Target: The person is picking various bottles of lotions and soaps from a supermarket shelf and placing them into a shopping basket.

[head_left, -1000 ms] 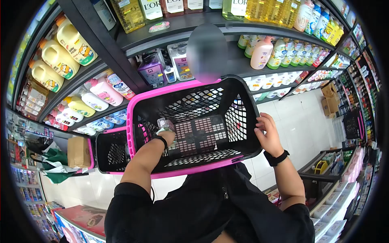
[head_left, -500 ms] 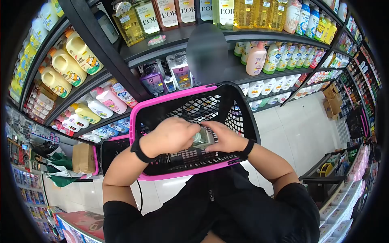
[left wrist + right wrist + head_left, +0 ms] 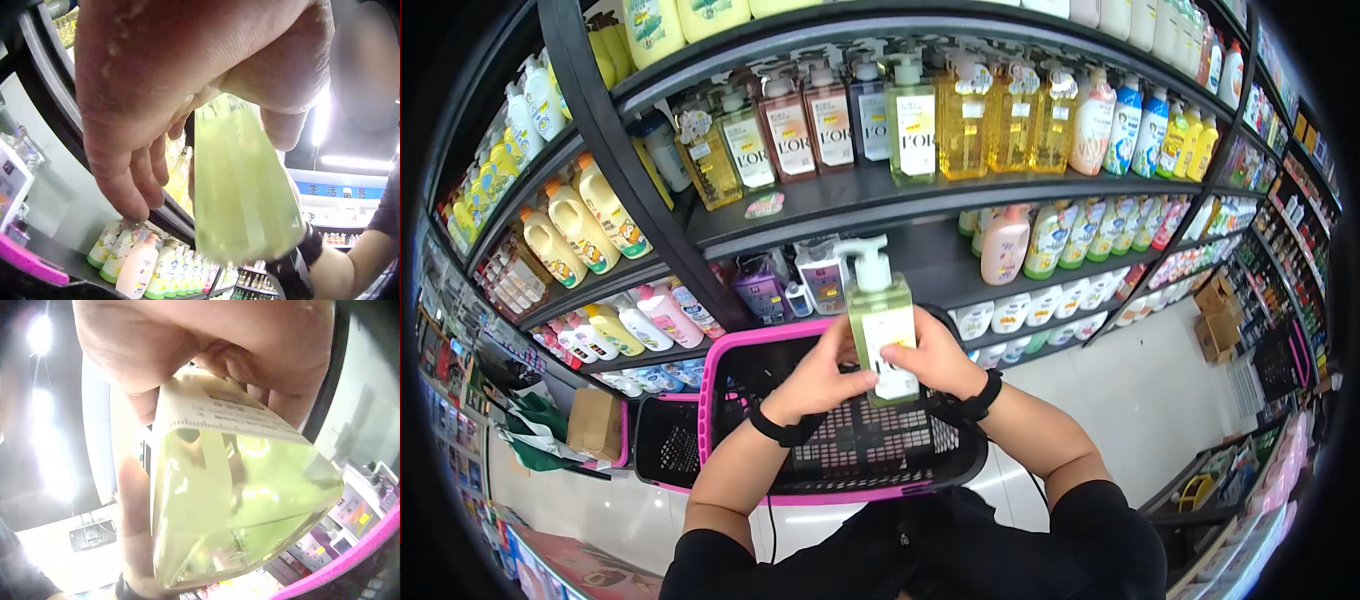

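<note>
A pale green pump bottle (image 3: 885, 305) with a white pump head and white label stands upright in the air over the basket. My left hand (image 3: 822, 372) grips its left side, the thumb lying across the lower front. On the other side my right hand (image 3: 945, 358) holds it too, thumb on the label. Clear green liquid shows through the bottle (image 3: 240, 187) in the left wrist view. Seen from the right wrist, the bottle's base (image 3: 244, 519) faces the camera. Below the hands is the black shopping basket (image 3: 708, 400) with its pink rim.
Ahead, a shelf (image 3: 820, 205) bears a row of similar pump bottles (image 3: 915, 130). Purple boxes (image 3: 762, 292) and a pink pump bottle (image 3: 1004, 245) stand one level down. A second basket (image 3: 662, 440) and a cardboard box (image 3: 595, 422) lie to the left.
The left hand has brought the bottle up from inside the basket, and the right hand has left the basket's edge to hold it. The bottle is now raised upright, and the view has tilted up toward the shelves.
</note>
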Action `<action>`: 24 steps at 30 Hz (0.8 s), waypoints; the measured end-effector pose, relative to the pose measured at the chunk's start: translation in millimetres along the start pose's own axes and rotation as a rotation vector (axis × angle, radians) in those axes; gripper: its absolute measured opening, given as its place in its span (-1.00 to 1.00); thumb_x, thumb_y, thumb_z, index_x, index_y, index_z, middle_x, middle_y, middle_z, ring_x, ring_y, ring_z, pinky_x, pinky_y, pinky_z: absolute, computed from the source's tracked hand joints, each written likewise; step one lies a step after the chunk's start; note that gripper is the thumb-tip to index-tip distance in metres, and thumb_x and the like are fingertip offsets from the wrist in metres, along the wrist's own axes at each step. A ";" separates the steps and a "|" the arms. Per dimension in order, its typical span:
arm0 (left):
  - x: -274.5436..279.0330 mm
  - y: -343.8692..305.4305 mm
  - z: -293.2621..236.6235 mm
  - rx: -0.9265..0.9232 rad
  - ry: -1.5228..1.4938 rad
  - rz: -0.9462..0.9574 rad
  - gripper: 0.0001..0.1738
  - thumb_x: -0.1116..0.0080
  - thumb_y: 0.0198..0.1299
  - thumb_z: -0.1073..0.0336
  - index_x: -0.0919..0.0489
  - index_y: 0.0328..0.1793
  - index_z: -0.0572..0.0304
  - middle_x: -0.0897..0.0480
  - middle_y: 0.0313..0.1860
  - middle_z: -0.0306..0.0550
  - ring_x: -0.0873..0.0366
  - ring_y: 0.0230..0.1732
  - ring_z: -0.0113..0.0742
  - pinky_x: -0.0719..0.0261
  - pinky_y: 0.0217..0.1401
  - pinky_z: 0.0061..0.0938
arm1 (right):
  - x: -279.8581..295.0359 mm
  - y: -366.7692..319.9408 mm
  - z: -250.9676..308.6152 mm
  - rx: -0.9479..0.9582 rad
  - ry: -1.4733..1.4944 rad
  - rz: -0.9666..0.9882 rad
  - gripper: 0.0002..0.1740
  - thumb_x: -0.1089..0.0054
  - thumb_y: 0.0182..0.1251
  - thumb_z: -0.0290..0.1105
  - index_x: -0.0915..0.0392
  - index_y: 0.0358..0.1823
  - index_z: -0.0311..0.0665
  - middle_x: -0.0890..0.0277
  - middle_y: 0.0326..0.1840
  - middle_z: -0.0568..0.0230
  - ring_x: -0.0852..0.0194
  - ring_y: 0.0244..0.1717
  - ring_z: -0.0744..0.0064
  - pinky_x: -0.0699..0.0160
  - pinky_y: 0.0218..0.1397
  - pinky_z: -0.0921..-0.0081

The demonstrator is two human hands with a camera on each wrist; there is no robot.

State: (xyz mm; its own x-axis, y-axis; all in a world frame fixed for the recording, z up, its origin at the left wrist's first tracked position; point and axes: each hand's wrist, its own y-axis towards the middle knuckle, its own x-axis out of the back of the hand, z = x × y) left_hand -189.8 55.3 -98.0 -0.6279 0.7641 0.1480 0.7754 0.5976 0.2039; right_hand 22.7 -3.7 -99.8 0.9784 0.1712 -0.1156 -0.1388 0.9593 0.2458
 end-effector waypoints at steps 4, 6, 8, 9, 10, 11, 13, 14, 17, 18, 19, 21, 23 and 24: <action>-4.9 40.8 -18.9 -0.105 -0.006 -0.188 -0.09 -0.38 0.25 0.44 -0.09 0.62 0.32 -0.40 0.45 0.01 -0.35 0.49 -0.19 -0.33 0.55 -0.21 | 15.1 66.3 34.9 0.156 -0.148 -0.006 -0.41 -0.36 0.37 -0.39 -0.36 0.33 -0.48 -0.62 0.16 0.05 -0.63 0.15 0.31 -0.58 0.26 0.35; 18.4 74.7 -37.9 -0.050 -0.059 -0.250 -0.20 -0.30 0.33 0.46 -0.13 0.60 0.36 -0.45 0.41 0.02 -0.44 0.41 -0.24 -0.43 0.48 -0.31 | 23.2 103.0 46.7 0.262 -0.312 -0.097 -0.34 -0.35 0.38 -0.34 -0.30 0.38 -0.50 -0.58 0.19 -0.08 -0.62 0.19 0.12 -0.55 0.28 0.28; 35.1 98.8 -45.0 -0.107 -0.075 -0.298 -0.25 -0.27 0.37 0.43 -0.16 0.59 0.38 -0.47 0.40 0.03 -0.46 0.39 -0.25 -0.45 0.46 -0.32 | 26.5 128.8 39.5 0.397 -0.354 -0.201 -0.26 -0.28 0.39 -0.36 -0.17 0.48 -0.52 -0.42 0.34 -0.24 -0.48 0.34 -0.11 -0.46 0.38 0.18; 45.7 111.1 -42.9 -0.133 -0.081 -0.316 -0.27 -0.27 0.39 0.41 -0.17 0.58 0.39 -0.48 0.40 0.04 -0.47 0.39 -0.24 -0.45 0.46 -0.31 | 29.2 133.9 41.4 0.426 -0.425 -0.198 -0.26 -0.25 0.42 -0.37 -0.14 0.50 -0.51 -0.39 0.38 -0.21 -0.45 0.37 -0.03 -0.43 0.41 0.21; 53.5 121.0 -46.5 -0.139 -0.071 -0.339 -0.29 -0.28 0.40 0.38 -0.19 0.56 0.40 -0.48 0.41 0.05 -0.47 0.39 -0.23 -0.45 0.46 -0.30 | 31.9 137.7 43.1 0.455 -0.495 -0.197 -0.26 -0.23 0.45 -0.39 -0.11 0.53 -0.50 -0.36 0.42 -0.18 -0.41 0.41 0.05 -0.41 0.44 0.24; 62.9 131.9 -49.0 -0.160 -0.061 -0.329 -0.30 -0.27 0.39 0.40 -0.19 0.56 0.39 -0.48 0.41 0.06 -0.47 0.40 -0.23 -0.44 0.48 -0.29 | 34.6 141.5 45.3 0.486 -0.566 -0.197 -0.27 -0.20 0.47 -0.41 -0.09 0.55 -0.49 -0.32 0.45 -0.15 -0.38 0.45 0.13 -0.39 0.47 0.27; 76.3 151.3 -54.5 -0.201 -0.022 -0.369 -0.30 -0.25 0.39 0.43 -0.19 0.57 0.40 -0.48 0.41 0.07 -0.47 0.40 -0.22 -0.43 0.49 -0.27 | 37.8 142.4 51.2 0.518 -0.689 -0.212 -0.24 -0.20 0.43 -0.40 -0.07 0.54 -0.54 -0.28 0.46 -0.29 -0.31 0.48 -0.13 -0.32 0.51 0.16; 83.6 161.8 -55.5 -0.198 -0.031 -0.377 -0.26 -0.25 0.38 0.44 -0.15 0.59 0.41 -0.48 0.41 0.10 -0.47 0.40 -0.20 -0.43 0.49 -0.26 | 39.6 143.2 52.1 0.522 -0.719 -0.213 -0.24 -0.21 0.41 -0.39 -0.09 0.52 -0.57 -0.28 0.45 -0.32 -0.29 0.47 -0.20 -0.31 0.51 0.12; 100.0 188.8 -50.5 -0.197 -0.115 -0.381 -0.21 -0.27 0.36 0.45 -0.11 0.61 0.42 -0.47 0.41 0.14 -0.46 0.41 -0.18 -0.43 0.49 -0.26 | 47.0 152.1 43.1 0.541 -0.867 -0.247 -0.25 -0.22 0.37 -0.40 -0.12 0.49 -0.59 -0.25 0.47 -0.38 -0.25 0.48 -0.30 -0.27 0.52 0.03; 102.5 196.4 -49.0 -0.207 -0.099 -0.384 -0.17 -0.29 0.35 0.45 -0.08 0.63 0.42 -0.46 0.42 0.17 -0.45 0.41 -0.16 -0.43 0.48 -0.28 | 48.7 156.5 37.5 0.562 -0.926 -0.271 -0.24 -0.22 0.36 -0.40 -0.13 0.49 -0.58 -0.24 0.47 -0.38 -0.25 0.48 -0.30 -0.26 0.52 0.01; 108.2 204.6 -42.8 -0.197 -0.068 -0.391 -0.16 -0.29 0.35 0.45 -0.07 0.63 0.41 -0.46 0.43 0.15 -0.44 0.42 -0.17 -0.42 0.49 -0.28 | 51.4 160.5 32.9 0.584 -0.989 -0.295 -0.24 -0.23 0.35 -0.40 -0.13 0.49 -0.58 -0.23 0.48 -0.39 -0.25 0.48 -0.30 -0.25 0.53 0.00; 116.1 219.1 -29.0 -0.174 -0.013 -0.400 -0.14 -0.29 0.34 0.44 -0.05 0.65 0.39 -0.45 0.44 0.11 -0.43 0.43 -0.19 -0.39 0.50 -0.28 | 57.7 166.6 20.5 0.585 -1.061 -0.322 -0.21 -0.26 0.34 -0.36 -0.13 0.50 -0.56 -0.21 0.50 -0.39 -0.26 0.46 -0.31 -0.22 0.53 -0.03; 112.8 223.0 -32.8 -0.111 -0.011 -0.379 -0.06 -0.29 0.33 0.47 0.04 0.70 0.39 -0.40 0.49 0.13 -0.37 0.48 -0.16 -0.35 0.53 -0.29 | 60.4 167.1 17.1 0.554 -1.114 -0.327 -0.17 -0.29 0.31 -0.34 -0.13 0.51 -0.55 -0.21 0.50 -0.39 -0.27 0.43 -0.32 -0.21 0.53 -0.03; 114.5 226.0 -31.5 -0.117 -0.030 -0.374 -0.10 -0.30 0.33 0.48 -0.02 0.67 0.38 -0.40 0.49 0.13 -0.37 0.48 -0.16 -0.33 0.54 -0.30 | 62.0 166.8 15.5 0.558 -1.141 -0.322 -0.14 -0.32 0.28 -0.33 -0.13 0.52 -0.55 -0.20 0.50 -0.40 -0.27 0.42 -0.32 -0.20 0.53 -0.04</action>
State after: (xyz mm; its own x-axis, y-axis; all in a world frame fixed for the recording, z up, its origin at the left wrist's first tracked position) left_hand -88.6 270.2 -4.5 -0.8620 0.5068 0.0150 0.4797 0.8057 0.3473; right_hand 62.6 163.5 -51.1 0.5721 -0.5961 0.5633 -0.0635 0.6526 0.7551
